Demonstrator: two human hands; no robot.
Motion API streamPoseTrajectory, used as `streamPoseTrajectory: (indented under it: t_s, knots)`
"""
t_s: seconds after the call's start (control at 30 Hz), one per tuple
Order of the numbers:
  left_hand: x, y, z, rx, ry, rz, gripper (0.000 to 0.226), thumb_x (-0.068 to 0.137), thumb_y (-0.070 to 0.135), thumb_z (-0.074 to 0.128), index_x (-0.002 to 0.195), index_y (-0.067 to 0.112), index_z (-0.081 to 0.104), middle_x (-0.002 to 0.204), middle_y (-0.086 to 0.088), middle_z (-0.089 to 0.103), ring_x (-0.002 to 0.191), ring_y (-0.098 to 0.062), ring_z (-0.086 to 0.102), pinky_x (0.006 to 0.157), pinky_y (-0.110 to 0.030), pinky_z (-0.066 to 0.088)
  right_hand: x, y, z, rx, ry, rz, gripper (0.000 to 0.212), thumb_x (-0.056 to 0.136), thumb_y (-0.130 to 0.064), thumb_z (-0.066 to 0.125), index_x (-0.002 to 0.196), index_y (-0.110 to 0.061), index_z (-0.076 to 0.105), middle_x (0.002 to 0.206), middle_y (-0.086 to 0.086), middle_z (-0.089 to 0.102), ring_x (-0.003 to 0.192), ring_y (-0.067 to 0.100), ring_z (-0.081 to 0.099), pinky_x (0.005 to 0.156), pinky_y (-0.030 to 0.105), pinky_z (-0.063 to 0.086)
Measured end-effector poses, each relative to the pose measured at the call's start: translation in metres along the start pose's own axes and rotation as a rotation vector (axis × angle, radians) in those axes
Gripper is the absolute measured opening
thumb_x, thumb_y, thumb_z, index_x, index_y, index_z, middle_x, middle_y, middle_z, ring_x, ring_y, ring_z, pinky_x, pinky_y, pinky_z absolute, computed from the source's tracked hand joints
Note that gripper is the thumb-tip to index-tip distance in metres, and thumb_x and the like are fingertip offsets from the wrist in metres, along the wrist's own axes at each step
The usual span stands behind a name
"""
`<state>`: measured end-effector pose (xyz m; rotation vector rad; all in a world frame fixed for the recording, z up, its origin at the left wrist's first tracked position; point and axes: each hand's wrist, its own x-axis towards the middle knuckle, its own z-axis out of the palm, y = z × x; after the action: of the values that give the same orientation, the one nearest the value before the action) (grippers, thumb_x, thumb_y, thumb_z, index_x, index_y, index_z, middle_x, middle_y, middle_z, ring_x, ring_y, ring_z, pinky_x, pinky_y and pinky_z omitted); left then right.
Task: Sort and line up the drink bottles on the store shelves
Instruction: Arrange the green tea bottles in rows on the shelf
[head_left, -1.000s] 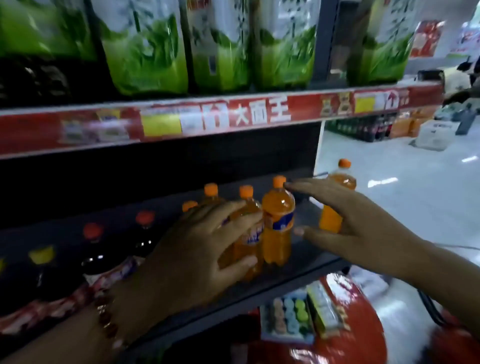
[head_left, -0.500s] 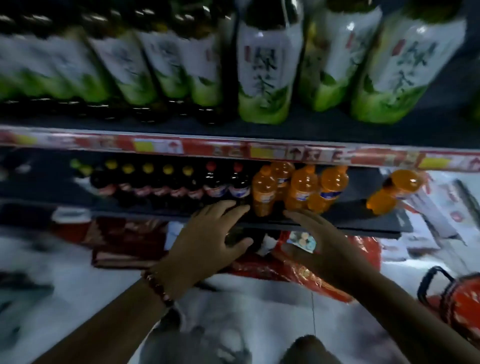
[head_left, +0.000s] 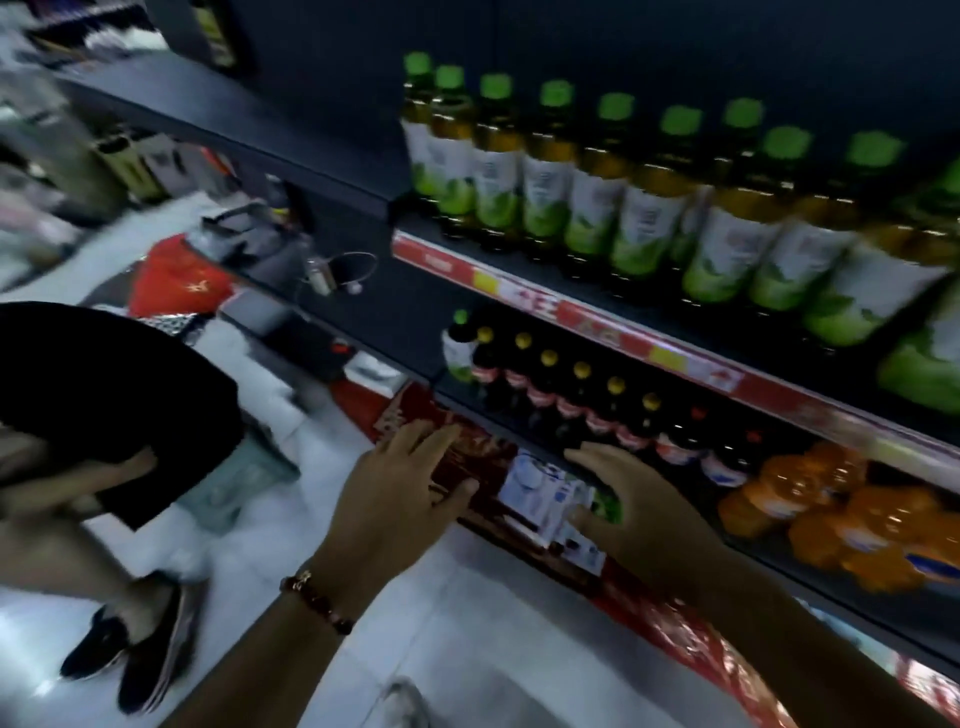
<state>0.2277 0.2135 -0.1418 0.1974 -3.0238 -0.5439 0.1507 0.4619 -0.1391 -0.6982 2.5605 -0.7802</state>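
Orange soda bottles (head_left: 831, 514) sit at the right end of the lower shelf (head_left: 769, 582), bunched and leaning, not yet in a neat row. Left of them a line of dark cola bottles (head_left: 582, 410), yellow caps then red, runs toward the far left, w/ one green-label bottle (head_left: 460, 348) at the end. Upper shelf carries green tea bottles (head_left: 597, 202), green caps, glossy plastic, white-green wraps.

Change vs 1 s ago: both hands were at the orange bottles on the shelf; now they're off and lower, view swung left. Left hand (head_left: 400, 488) released, fingers spread, holds nothing, over red shiny packs (head_left: 467, 457) below the shelf. Right hand (head_left: 628, 499) also empty, fingers loosely bent, near white boxes (head_left: 540, 493), just in front of the cola row. Likely means the orange group is left for now & the colas are next, only a guess.

Another person (head_left: 93, 410) in black stands left on the pale glossy floor (head_left: 467, 649).
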Motion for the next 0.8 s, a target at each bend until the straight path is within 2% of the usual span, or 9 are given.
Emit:
streamPoseTrajectory:
  t_s: [0.07, 0.17, 0.27, 0.37, 0.43, 0.5, 0.6, 0.8]
  knots:
    - [-0.002, -0.055, -0.020, 0.029, 0.012, -0.032, 0.063, 0.087, 0.063, 0.044, 0.137, 0.026, 0.054, 0.134, 0.001, 0.057, 0.115, -0.024, 0.057, 0.090, -0.038, 0.051, 0.031, -0.042, 0.022, 0.040, -0.012, 0.011, 0.057, 0.097, -0.037, 0.058, 0.148, -0.018, 0.041, 0.156, 0.000, 0.033, 0.142, 0.015, 0.028, 0.100, 0.011, 0.021]
    - [0.003, -0.118, -0.044, 0.077, -0.012, -0.095, 0.060, 0.089, 0.056, 0.057, 0.140, 0.026, 0.051, 0.138, -0.002, 0.055, 0.121, -0.025, 0.054, 0.096, -0.038, 0.047, 0.071, -0.092, 0.046, 0.042, 0.013, 0.004, 0.061, 0.095, -0.036, 0.061, 0.150, -0.022, 0.038, 0.158, -0.002, 0.030, 0.145, 0.012, 0.025, 0.106, 0.011, 0.017]
    - [0.017, -0.156, -0.056, 0.107, -0.046, -0.115, 0.061, 0.088, 0.052, 0.062, 0.142, 0.027, 0.048, 0.140, -0.003, 0.053, 0.125, -0.026, 0.053, 0.098, -0.039, 0.046, 0.102, -0.124, 0.066, -0.006, 0.039, 0.027, 0.062, 0.095, -0.038, 0.061, 0.150, -0.021, 0.037, 0.158, 0.000, 0.030, 0.145, 0.016, 0.025, 0.116, 0.025, 0.021]
    - [0.043, -0.176, -0.058, 0.134, -0.087, -0.089, 0.063, 0.090, 0.054, 0.058, 0.146, 0.029, 0.042, 0.146, -0.002, 0.048, 0.131, -0.025, 0.048, 0.103, -0.039, 0.042, 0.131, -0.137, 0.082, 0.006, 0.070, 0.055, 0.063, 0.094, -0.039, 0.061, 0.150, -0.024, 0.038, 0.157, -0.002, 0.031, 0.145, 0.017, 0.026, 0.118, 0.033, 0.024]
    - [0.064, -0.186, -0.053, 0.141, -0.095, -0.052, 0.063, 0.090, 0.052, 0.059, 0.145, 0.026, 0.043, 0.144, -0.004, 0.050, 0.128, -0.026, 0.051, 0.102, -0.039, 0.043, 0.150, -0.137, 0.092, 0.026, 0.072, 0.067, 0.063, 0.093, -0.040, 0.060, 0.150, -0.026, 0.037, 0.158, -0.003, 0.030, 0.145, 0.016, 0.026, 0.118, 0.038, 0.026]
    - [0.084, -0.193, -0.046, 0.152, -0.115, -0.013, 0.062, 0.090, 0.051, 0.061, 0.144, 0.024, 0.046, 0.140, -0.005, 0.054, 0.124, -0.026, 0.054, 0.099, -0.038, 0.045, 0.168, -0.134, 0.099, 0.030, 0.067, 0.081, 0.063, 0.094, -0.039, 0.059, 0.150, -0.026, 0.036, 0.158, -0.004, 0.029, 0.145, 0.016, 0.025, 0.118, 0.038, 0.025]
    - [0.114, -0.197, -0.037, 0.132, -0.148, 0.007, 0.062, 0.091, 0.049, 0.059, 0.146, 0.025, 0.042, 0.143, -0.002, 0.051, 0.126, -0.023, 0.051, 0.102, -0.035, 0.041, 0.194, -0.128, 0.108, 0.043, 0.065, 0.095, 0.062, 0.095, -0.039, 0.057, 0.151, -0.026, 0.035, 0.158, -0.005, 0.028, 0.146, 0.014, 0.023, 0.119, 0.033, 0.023]
    - [0.161, -0.232, -0.025, 0.098, -0.184, 0.098, 0.056, 0.090, 0.046, 0.061, 0.139, 0.022, 0.049, 0.131, 0.001, 0.058, 0.118, -0.020, 0.056, 0.095, -0.031, 0.044, 0.246, -0.131, 0.125, -0.046, 0.097, 0.187, 0.061, 0.097, -0.038, 0.054, 0.152, -0.025, 0.032, 0.160, -0.002, 0.025, 0.147, 0.017, 0.020, 0.118, 0.031, 0.018]
